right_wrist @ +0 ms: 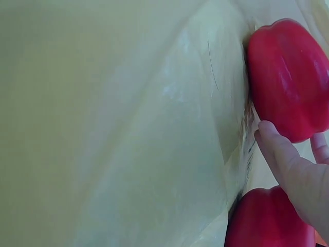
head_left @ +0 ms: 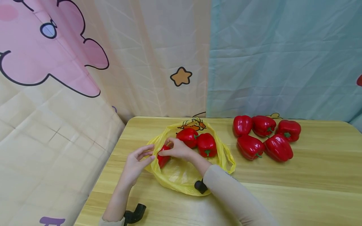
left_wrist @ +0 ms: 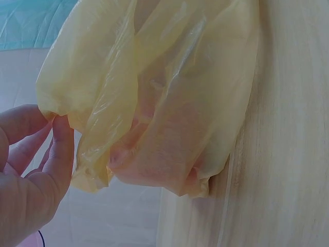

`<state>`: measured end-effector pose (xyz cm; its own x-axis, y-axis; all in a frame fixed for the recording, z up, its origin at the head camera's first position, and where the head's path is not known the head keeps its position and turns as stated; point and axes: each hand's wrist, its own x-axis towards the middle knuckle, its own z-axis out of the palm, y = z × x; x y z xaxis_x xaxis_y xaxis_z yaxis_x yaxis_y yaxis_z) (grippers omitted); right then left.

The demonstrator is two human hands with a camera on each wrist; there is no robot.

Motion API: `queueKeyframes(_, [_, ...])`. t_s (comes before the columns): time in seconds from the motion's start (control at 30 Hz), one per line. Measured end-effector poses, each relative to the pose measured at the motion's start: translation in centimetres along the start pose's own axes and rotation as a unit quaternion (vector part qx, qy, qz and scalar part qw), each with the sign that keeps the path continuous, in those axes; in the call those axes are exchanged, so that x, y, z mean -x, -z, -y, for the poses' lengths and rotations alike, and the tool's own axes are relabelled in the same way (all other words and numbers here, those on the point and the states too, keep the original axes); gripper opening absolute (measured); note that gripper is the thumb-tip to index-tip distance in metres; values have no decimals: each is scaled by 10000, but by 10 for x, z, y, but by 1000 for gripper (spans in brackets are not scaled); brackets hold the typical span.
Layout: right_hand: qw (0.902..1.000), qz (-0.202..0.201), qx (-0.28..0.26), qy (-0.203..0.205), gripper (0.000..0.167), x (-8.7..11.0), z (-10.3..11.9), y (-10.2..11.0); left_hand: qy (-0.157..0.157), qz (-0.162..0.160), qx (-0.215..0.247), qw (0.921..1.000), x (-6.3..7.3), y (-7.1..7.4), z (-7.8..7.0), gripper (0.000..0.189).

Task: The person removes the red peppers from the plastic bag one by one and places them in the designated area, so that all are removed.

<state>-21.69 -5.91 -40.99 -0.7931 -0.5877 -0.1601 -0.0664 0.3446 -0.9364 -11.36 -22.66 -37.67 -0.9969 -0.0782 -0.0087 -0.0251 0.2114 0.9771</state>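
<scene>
A yellow plastic bag [head_left: 172, 184] lies spread open on the table with three red bell peppers inside. My left hand [head_left: 135, 164] is at the bag's left rim; in the left wrist view its thumb and fingertips pinch the thin plastic [left_wrist: 103, 110]. Reaching into the bag from the right, my right hand [head_left: 180, 149] grips the leftmost bell pepper [head_left: 162, 160] by its end. That pepper [right_wrist: 288, 77] shows between thumb and finger in the right wrist view. Two more peppers, one behind [head_left: 188, 138] and one to the right [head_left: 207, 145], sit in the bag.
Several loose red bell peppers [head_left: 250, 147] are grouped on the wooden table [head_left: 316, 169], right of the bag. A printed curtain [head_left: 158, 62] hangs along the table's back edge. The bag's handle loop [head_left: 230, 158] lies out to the right.
</scene>
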Motion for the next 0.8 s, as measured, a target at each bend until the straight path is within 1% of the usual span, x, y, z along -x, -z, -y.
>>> queueKeyframes(0.13, [10000, -84, -48, 1, 39, 2, 2, -1, 32, -4, -55, 10000, 0, 0, -1, 41])
queueKeyframes(0.33, [9998, -174, 128, -18, 41, 4, 6, 0, 8, 2, -39, 10000, 0, 1, -1, 41])
queueKeyframes(0.6, [9996, -204, 162, -91, 46, 7, 9, 6, -32, -1, -17, 10000, 1, 1, -2, 42])
queueKeyframes(0.8, [9993, -230, 258, -135, 46, 10, 11, 13, 2, -30, 2, 10000, 2, 1, -2, 42])
